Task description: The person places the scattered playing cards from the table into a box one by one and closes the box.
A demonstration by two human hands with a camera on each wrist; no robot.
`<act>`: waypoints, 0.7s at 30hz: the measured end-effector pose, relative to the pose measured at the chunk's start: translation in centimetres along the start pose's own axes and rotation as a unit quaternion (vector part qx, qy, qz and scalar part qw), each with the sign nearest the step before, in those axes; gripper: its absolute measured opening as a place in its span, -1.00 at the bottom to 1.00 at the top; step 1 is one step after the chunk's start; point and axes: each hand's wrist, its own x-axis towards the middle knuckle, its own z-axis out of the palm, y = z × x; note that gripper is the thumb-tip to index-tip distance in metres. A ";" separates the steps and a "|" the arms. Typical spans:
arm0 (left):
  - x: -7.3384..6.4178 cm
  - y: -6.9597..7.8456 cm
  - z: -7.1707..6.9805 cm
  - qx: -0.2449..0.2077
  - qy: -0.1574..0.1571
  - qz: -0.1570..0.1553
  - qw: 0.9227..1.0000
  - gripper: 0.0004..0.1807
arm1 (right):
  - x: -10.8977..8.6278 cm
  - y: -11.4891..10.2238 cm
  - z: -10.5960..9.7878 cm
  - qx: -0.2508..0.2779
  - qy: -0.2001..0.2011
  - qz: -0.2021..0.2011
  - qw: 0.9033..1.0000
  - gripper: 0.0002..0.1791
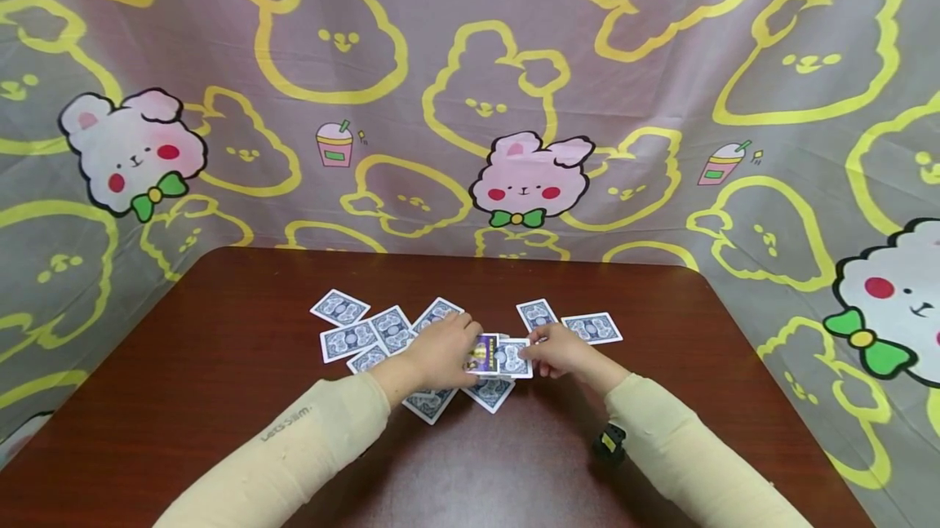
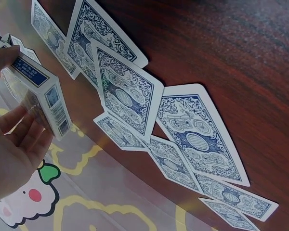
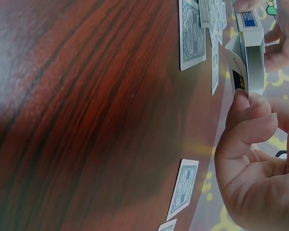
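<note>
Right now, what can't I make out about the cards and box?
Faces of cards, left wrist view: hidden by their upturned backs.
One card, head view: partly covered by the left hand.
Box lettering, head view: too small.
Lowest card, right wrist view: cut off by edge.

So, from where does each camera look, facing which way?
Head: head-worn, faces forward and down at the wooden table; left grip, right grip and sleeves show.
Left wrist: wrist-worn, faces the card box and playing cards; left grip shows.
Right wrist: wrist-worn, faces the card box's open end; both grips show.
Both wrist views share card box and left grip.
</note>
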 end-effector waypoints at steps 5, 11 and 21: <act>0.0 0.1 0.0 0.002 0.001 0.003 1.000 -0.38 | 0.1 -0.2 0.3 -0.003 -0.001 -0.002 1.000 -0.86; 0.0 0.2 0.0 0.005 0.000 0.003 1.000 -0.39 | 0.0 -0.4 0.7 0.008 -0.008 0.001 1.000 -0.87; -0.1 0.3 0.0 0.003 0.002 0.003 1.000 -0.39 | 0.1 -0.6 1.0 0.003 -0.005 0.012 1.000 -0.87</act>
